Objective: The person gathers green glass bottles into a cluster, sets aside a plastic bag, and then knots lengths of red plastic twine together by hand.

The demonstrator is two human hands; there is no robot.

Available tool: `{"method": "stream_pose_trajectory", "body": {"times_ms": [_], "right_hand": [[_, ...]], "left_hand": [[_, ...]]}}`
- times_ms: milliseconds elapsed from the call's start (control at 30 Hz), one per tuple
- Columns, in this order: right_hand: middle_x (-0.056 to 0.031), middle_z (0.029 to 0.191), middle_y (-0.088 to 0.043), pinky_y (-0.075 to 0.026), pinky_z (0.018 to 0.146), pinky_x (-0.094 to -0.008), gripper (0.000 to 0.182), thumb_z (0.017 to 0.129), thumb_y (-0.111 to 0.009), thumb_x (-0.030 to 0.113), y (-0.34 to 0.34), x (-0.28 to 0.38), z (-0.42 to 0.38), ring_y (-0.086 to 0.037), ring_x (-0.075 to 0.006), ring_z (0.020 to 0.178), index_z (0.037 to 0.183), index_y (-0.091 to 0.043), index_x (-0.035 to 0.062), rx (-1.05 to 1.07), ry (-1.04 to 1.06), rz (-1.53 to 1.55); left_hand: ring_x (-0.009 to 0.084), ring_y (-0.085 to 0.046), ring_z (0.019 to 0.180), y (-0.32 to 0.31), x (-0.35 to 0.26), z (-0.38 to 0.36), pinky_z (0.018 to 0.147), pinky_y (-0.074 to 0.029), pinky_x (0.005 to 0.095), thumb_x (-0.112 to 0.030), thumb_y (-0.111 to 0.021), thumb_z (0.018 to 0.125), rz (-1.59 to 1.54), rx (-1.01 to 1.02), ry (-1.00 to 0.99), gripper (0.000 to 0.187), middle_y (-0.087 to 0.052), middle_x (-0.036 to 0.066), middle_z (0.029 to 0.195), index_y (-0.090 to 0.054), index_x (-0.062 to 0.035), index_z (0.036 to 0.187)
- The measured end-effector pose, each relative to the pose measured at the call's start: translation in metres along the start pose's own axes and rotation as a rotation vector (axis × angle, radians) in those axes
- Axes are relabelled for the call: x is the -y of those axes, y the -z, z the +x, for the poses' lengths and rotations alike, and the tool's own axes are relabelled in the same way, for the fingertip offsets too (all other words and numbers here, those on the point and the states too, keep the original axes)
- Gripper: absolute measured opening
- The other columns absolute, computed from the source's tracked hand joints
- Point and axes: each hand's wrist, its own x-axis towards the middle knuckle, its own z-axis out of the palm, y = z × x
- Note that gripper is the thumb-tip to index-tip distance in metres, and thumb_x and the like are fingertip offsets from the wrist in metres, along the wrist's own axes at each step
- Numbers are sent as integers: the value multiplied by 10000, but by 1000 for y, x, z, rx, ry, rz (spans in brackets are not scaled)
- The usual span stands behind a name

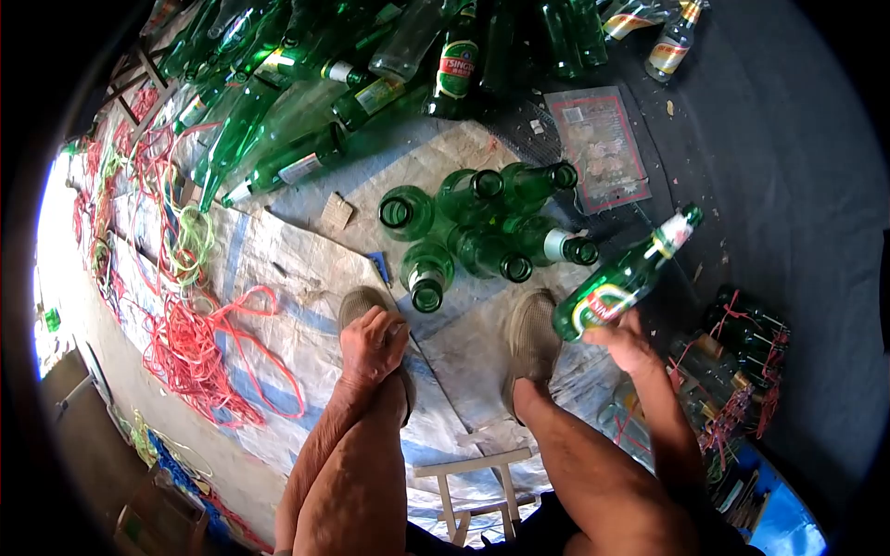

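My right hand (626, 345) is closed around the base end of a green beer bottle (607, 287) with a red and white label. The bottle tilts, its neck pointing up and to the right. My left hand (374, 345) hangs over my left shoe with its fingers curled in; nothing shows sticking out of it. Between and beyond my shoes stands a tight cluster of several green bottles (489, 250), their open mouths facing up. One bottle (426, 276) in it is nearest to my left hand.
Many loose green bottles (297, 162) lie heaped at the far side. Red plastic string (199, 357) tangles on the left. Tied bottles (742, 324) lie at the right, near a blue crate (783, 519). A flat printed sheet (601, 148) and a wooden stool (473, 468) are also there.
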Motion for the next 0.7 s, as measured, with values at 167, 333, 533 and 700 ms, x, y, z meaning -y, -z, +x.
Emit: {"method": "stream_pose_trajectory", "body": {"times_ms": [167,333,533,700], "right_hand": [[-93,1248,-686,-517,1045,-392,683,738,-924,172,-44,-18,-5,-656,-231,1184,1327,-604,39,307,66,-374],[-126,1360,-642,-490,1087,-394,742,753,-898,126,-95,-45,17,-622,-252,1250,1415,-575,38,445,504,-623],[-145,1368,-598,-483,1106,-389,744,768,-844,7,-140,-58,53,-606,-300,1279,1440,-528,41,334,750,-629],[-164,1329,-612,-498,1086,-433,744,739,-840,-5,-158,-58,63,-610,-370,1232,1408,-518,57,290,746,-655]], "left_hand": [[299,-666,697,-4,5,-2,615,-525,390,-99,-757,848,4,-29,-52,133,-635,88,803,-699,-84,966],[306,-679,707,-5,4,-2,627,-544,404,-125,-791,816,16,-45,-24,118,-643,67,797,-712,-98,899],[315,-683,722,-6,6,-4,628,-547,407,-132,-799,814,7,-38,-14,127,-648,75,812,-705,-90,889],[273,-652,668,-8,11,-3,600,-521,376,-99,-778,845,9,-60,-61,124,-613,70,772,-706,-76,943]]}}
